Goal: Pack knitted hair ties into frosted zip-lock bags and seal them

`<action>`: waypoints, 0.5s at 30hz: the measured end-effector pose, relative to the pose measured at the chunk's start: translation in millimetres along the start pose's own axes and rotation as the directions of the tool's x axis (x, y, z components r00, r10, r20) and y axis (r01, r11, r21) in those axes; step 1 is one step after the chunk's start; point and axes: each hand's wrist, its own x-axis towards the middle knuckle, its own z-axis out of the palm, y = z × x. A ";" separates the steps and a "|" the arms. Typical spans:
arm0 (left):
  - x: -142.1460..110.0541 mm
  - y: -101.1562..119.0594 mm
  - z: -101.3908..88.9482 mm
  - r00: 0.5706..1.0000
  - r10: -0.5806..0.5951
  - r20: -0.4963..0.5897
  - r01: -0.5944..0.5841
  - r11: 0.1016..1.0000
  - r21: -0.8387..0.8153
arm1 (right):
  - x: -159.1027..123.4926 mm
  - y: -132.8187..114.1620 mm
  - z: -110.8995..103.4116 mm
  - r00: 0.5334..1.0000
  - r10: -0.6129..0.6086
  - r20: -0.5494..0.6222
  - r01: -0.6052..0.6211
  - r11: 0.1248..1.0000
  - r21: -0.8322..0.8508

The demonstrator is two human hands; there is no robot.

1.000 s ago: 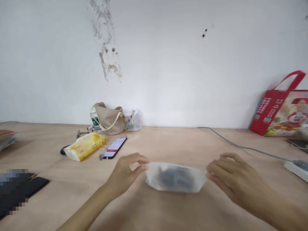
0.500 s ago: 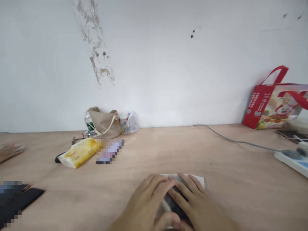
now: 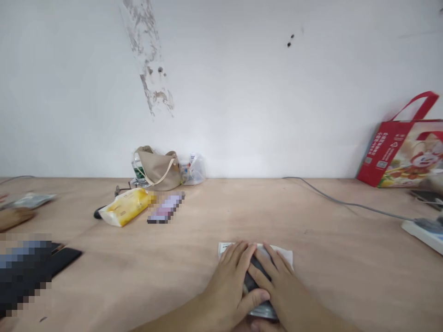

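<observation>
A translucent white plastic pouch [image 3: 284, 253] with a dark item inside lies flat on the wooden table [image 3: 221, 221], low in the middle of the view. My left hand [image 3: 231, 286] lies flat on its left half, fingers stretched forward. Beside it my right hand [image 3: 280, 288] presses on the right half, fingers also stretched and touching the left hand's fingers over the dark item [image 3: 252, 279]. Most of the pouch is hidden under both hands; only its far edge and a corner label show.
A yellow wipes packet [image 3: 126, 208], a phone [image 3: 166, 208], a beige bag [image 3: 157, 169] and a clear bag [image 3: 194, 168] sit at the back left. A red gift bag [image 3: 404, 152], grey cable [image 3: 346, 203] and power strip [image 3: 424, 230] are right. Dark phones [image 3: 64, 259] and another person's hand [image 3: 14, 216] are left.
A second ago both hands pinched the pouch's ends above the table. Now the pouch lies nearer me and both hands press flat on top of it.
</observation>
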 end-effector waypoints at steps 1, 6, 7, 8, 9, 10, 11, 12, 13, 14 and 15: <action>0.9 1.0 -1.4 1.000 -0.006 0.002 0.006 1.000 -0.009 | -0.1 -0.3 -1.6 1.000 0.016 0.019 -0.017 0.999 0.033; 5.8 3.9 -6.7 0.997 -0.060 0.044 0.062 0.998 -0.028 | 3.0 -5.5 -12.7 0.990 0.082 0.114 -0.097 0.987 0.129; 6.0 4.4 -7.3 0.997 -0.067 0.049 0.068 0.997 -0.028 | 4.2 -6.5 -13.3 0.988 0.093 0.124 -0.110 0.985 0.132; 5.9 4.4 -7.2 0.997 -0.067 0.044 0.068 0.997 -0.028 | 5.4 -7.0 -12.7 0.987 0.098 0.125 -0.114 0.985 0.132; 5.6 3.6 -6.2 0.998 -0.061 0.032 0.062 0.998 -0.026 | 6.3 -6.6 -11.5 0.989 0.094 0.115 -0.108 0.986 0.129; 5.2 2.0 -4.0 0.999 -0.050 0.015 0.050 0.999 -0.019 | 6.8 -5.0 -10.0 0.992 0.082 0.096 -0.093 0.988 0.122; 4.8 -0.6 -0.8 0.999 -0.036 -0.005 0.036 0.999 -0.008 | 6.6 -2.1 -8.9 0.996 0.062 0.070 -0.070 0.991 0.111; 4.5 -3.9 3.4 0.999 -0.020 -0.032 0.020 1.000 0.009 | 5.2 2.2 -8.8 0.998 0.040 0.043 -0.044 0.995 0.094; 4.5 -7.7 7.9 0.998 -0.003 -0.058 0.004 1.000 0.028 | 2.5 7.8 -10.1 1.000 0.013 0.020 -0.014 0.997 0.075; 4.7 -11.5 12.0 0.997 0.012 -0.080 -0.008 0.999 0.049 | -1.8 14.2 -12.9 1.000 -0.023 0.000 0.023 0.998 0.057; 5.2 -14.7 15.0 0.995 0.021 -0.098 -0.015 0.998 0.066 | -7.4 21.2 -17.1 0.998 -0.056 -0.029 0.057 0.998 0.037</action>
